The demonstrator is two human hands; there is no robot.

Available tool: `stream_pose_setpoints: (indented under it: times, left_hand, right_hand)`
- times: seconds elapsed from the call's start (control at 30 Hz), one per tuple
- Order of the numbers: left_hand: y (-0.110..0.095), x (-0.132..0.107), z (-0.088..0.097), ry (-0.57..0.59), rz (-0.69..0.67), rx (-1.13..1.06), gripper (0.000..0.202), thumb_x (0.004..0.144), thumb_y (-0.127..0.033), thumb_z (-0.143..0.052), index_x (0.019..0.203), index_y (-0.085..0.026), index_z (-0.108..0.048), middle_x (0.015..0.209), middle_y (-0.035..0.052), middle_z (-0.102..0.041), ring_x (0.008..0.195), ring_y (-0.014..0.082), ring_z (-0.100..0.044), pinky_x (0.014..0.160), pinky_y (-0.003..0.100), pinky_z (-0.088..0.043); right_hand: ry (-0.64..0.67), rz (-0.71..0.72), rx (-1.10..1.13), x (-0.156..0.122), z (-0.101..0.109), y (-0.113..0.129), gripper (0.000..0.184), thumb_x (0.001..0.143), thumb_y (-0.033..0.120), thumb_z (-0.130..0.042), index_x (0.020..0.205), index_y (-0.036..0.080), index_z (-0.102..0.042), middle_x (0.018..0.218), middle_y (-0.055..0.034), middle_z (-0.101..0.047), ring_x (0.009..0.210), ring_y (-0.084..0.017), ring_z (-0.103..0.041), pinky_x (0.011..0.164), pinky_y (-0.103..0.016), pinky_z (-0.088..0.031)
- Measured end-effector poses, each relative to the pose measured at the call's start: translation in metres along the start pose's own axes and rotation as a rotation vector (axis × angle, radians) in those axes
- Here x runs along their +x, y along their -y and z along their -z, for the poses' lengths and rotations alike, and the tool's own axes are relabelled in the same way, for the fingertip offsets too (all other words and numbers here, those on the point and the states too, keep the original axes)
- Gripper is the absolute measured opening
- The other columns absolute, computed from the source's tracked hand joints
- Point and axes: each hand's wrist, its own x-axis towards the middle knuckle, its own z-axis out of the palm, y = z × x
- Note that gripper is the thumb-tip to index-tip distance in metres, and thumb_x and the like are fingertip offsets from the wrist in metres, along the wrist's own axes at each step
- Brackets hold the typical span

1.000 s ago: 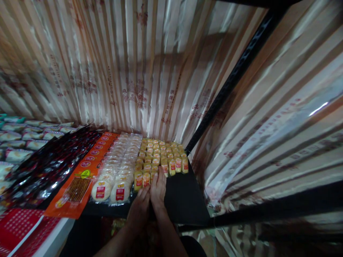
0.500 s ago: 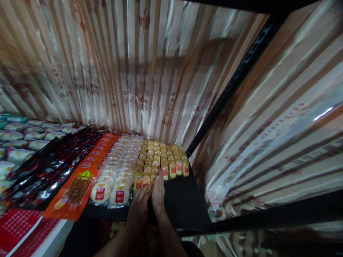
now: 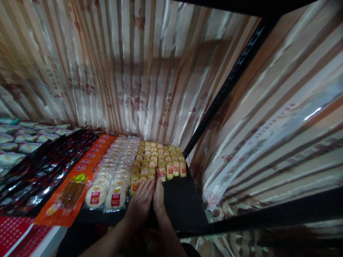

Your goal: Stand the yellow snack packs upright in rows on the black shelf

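Rows of small yellow snack packets with red labels stand on a black shelf. My left hand lies flat with fingers stretched forward, its fingertips against the front packets of the left rows. My right hand lies beside it, fingers straight and together, pressed edge-on against the front of the middle rows. Neither hand grips anything.
Left of the yellow packets lie clear packs of round white cakes, then orange packets, black glossy packets and pale packets. A striped foil backdrop surrounds the shelf. A black upright post stands at the right.
My left hand has slid forward and spread its fingers against the front packets. The right hand stays against the rows. The view has shifted slightly right.
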Motion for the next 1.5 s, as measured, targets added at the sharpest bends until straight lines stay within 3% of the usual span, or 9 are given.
stream_pose_setpoints:
  times: [0.2, 0.4, 0.67, 0.97, 1.2, 1.33, 1.5]
  left_hand:
    - [0.0, 0.0, 0.001, -0.031, 0.009, 0.009, 0.043, 0.089, -0.02, -0.033, 0.128, -0.006, -0.045, 0.13, 0.0134, -0.05, 0.129, 0.0253, -0.035, 0.101, 0.041, -0.038]
    - [0.0, 0.001, 0.004, -0.016, -0.004, -0.039, 0.046, 0.087, -0.018, -0.034, 0.13, -0.004, -0.041, 0.13, 0.017, -0.049, 0.129, 0.0259, -0.034, 0.102, 0.044, -0.037]
    - [-0.003, -0.001, 0.0, -0.032, 0.054, -0.079, 0.043, 0.087, -0.016, -0.03, 0.126, -0.007, -0.046, 0.125, 0.0154, -0.054, 0.126, 0.0244, -0.038, 0.099, 0.044, -0.039]
    - [-0.004, -0.001, -0.002, -0.058, 0.078, -0.119, 0.043, 0.086, -0.016, -0.032, 0.125, -0.009, -0.047, 0.119, 0.0142, -0.058, 0.12, 0.0239, -0.045, 0.1, 0.046, -0.037]
    - [-0.008, -0.001, -0.004, -0.095, 0.125, -0.137, 0.041, 0.082, -0.013, -0.034, 0.117, -0.012, -0.055, 0.113, 0.0115, -0.062, 0.118, 0.0253, -0.047, 0.101, 0.05, -0.036]
    - [-0.006, 0.0, -0.001, -0.031, 0.11, -0.083, 0.047, 0.077, -0.009, -0.036, 0.121, -0.012, -0.053, 0.124, 0.0104, -0.056, 0.124, 0.0249, -0.041, 0.102, 0.045, -0.035]
    - [-0.004, 0.003, 0.004, 0.015, 0.079, -0.021, 0.052, 0.073, -0.006, -0.038, 0.124, -0.011, -0.05, 0.135, 0.0082, -0.047, 0.13, 0.0242, -0.031, 0.104, 0.041, -0.031]
  right_hand:
    - [-0.056, 0.045, -0.126, 0.002, -0.005, -0.001, 0.071, 0.084, 0.064, -0.024, 0.135, 0.018, -0.038, 0.142, -0.005, -0.036, 0.135, -0.018, -0.024, 0.111, -0.035, -0.017]
    - [-0.007, 0.045, -0.223, 0.01, -0.006, 0.005, 0.07, 0.085, 0.062, -0.022, 0.139, 0.017, -0.03, 0.147, -0.0048, -0.026, 0.136, -0.016, -0.02, 0.112, -0.034, -0.015]
    - [0.056, 0.038, -0.318, 0.018, -0.011, 0.01, 0.071, 0.085, 0.062, -0.022, 0.14, 0.017, -0.028, 0.149, -0.0046, -0.02, 0.137, -0.016, -0.014, 0.113, -0.035, -0.009]
    - [0.092, 0.049, -0.501, 0.018, -0.011, 0.02, 0.07, 0.087, 0.056, -0.018, 0.139, 0.011, -0.029, 0.146, -0.0097, -0.027, 0.136, -0.018, -0.02, 0.112, -0.037, -0.012]
    - [0.052, 0.346, -0.714, 0.017, -0.017, 0.035, 0.061, 0.09, 0.046, -0.02, 0.135, 0.008, -0.038, 0.144, -0.0118, -0.032, 0.135, -0.019, -0.022, 0.111, -0.04, -0.018]
    - [0.019, 0.449, -0.734, 0.038, -0.011, 0.05, 0.058, 0.091, 0.047, -0.022, 0.134, 0.012, -0.04, 0.143, -0.0101, -0.034, 0.134, -0.02, -0.023, 0.111, -0.042, -0.018]
    - [-0.029, 0.366, -0.727, 0.073, 0.018, 0.066, 0.064, 0.09, 0.051, -0.018, 0.13, 0.009, -0.044, 0.135, -0.0136, -0.045, 0.128, -0.021, -0.035, 0.108, -0.042, -0.024]
